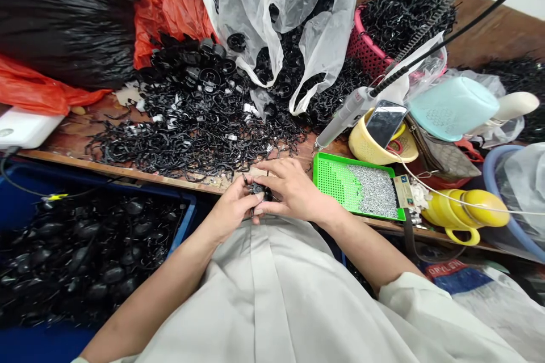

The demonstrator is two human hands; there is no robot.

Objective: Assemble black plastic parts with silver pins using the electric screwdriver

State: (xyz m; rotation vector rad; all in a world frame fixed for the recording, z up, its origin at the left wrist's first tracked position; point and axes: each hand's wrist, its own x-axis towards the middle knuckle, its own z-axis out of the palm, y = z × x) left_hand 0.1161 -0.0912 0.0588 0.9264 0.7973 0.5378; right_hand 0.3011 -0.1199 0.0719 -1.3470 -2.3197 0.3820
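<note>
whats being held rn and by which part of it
A small black part, held between both hands: the left hand at its left side, the right hand at its right. Fingers hide the exact contact points.

Counted around the desk [72, 139]: one left hand [233, 204] and one right hand [289, 190], with one black plastic part [258, 190] visible between them, one electric screwdriver [344, 116], one smartphone [385, 123], one green tray [336, 181], one yellow flask [468, 208] and one large black bag [63, 17]. Baskets make two — one pink [368, 48], one yellow [361, 144] — and blue bins also two, one at far left [185, 221], one at far right [496, 164]. The screws [377, 190] and loose black strips [187, 144] are too many to count.
</note>
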